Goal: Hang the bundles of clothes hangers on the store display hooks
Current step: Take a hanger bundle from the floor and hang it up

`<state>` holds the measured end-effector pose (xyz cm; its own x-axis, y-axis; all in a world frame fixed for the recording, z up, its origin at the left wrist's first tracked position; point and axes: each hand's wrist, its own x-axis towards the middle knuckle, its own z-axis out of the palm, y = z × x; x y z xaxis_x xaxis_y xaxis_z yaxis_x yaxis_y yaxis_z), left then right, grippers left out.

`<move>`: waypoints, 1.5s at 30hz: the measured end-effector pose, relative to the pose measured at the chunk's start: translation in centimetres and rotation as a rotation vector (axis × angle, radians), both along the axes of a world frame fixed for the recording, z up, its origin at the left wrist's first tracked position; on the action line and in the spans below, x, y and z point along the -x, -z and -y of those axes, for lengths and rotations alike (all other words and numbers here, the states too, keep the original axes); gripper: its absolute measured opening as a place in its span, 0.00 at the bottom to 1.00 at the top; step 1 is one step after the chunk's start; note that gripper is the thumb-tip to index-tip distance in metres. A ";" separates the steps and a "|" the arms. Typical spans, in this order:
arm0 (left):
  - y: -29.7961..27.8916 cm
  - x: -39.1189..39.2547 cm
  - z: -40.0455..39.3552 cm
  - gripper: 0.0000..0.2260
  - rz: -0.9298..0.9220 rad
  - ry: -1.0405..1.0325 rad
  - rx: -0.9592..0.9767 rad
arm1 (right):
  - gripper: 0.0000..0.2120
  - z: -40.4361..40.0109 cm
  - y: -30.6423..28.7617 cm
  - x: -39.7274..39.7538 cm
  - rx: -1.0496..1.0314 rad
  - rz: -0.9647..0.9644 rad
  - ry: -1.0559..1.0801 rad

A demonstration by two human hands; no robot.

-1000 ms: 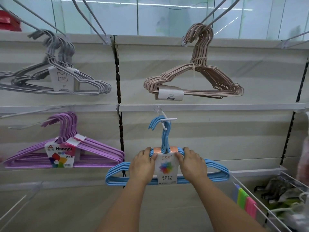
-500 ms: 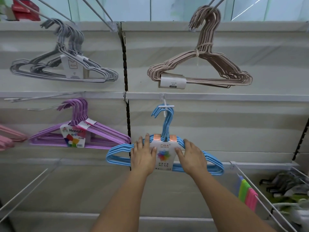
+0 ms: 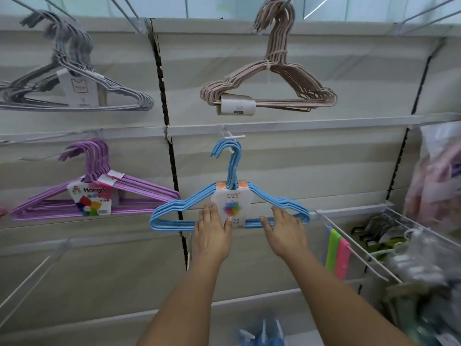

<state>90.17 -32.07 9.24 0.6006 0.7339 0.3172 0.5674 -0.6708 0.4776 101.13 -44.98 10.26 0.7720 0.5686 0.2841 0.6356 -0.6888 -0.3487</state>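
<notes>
Hanging off the white display hook [image 3: 233, 138] mid-wall is the blue hanger bundle [image 3: 229, 208], hook tops looped over the peg. From the head cam, both hands sit low on it. The left hand [image 3: 212, 231] has straight, relaxed fingers against the bottom bar, thumb on the label [image 3: 232, 208]. The right hand [image 3: 284, 231] is just as loose, fingers spread over the right side, not gripping. Purple bundle [image 3: 94, 196] hangs left, grey bundle [image 3: 72, 83] upper left, tan bundle [image 3: 272, 78] straight above.
</notes>
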 end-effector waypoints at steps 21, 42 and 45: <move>14.4 -2.5 22.4 0.26 -0.348 0.765 0.137 | 0.23 27.7 15.5 8.9 0.024 -0.344 0.590; 20.5 -8.9 62.2 0.26 -0.502 1.269 0.073 | 0.25 65.9 20.6 11.1 0.051 -0.498 1.156; 21.5 -9.7 65.8 0.26 -0.530 1.315 0.082 | 0.25 69.4 21.2 10.9 0.034 -0.523 1.179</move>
<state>99.86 -97.89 -12.27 0.8815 -0.4392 -0.1731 -0.3172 -0.8227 0.4718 90.23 -114.36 -10.91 0.8245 -0.5280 -0.2036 -0.5652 -0.7508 -0.3420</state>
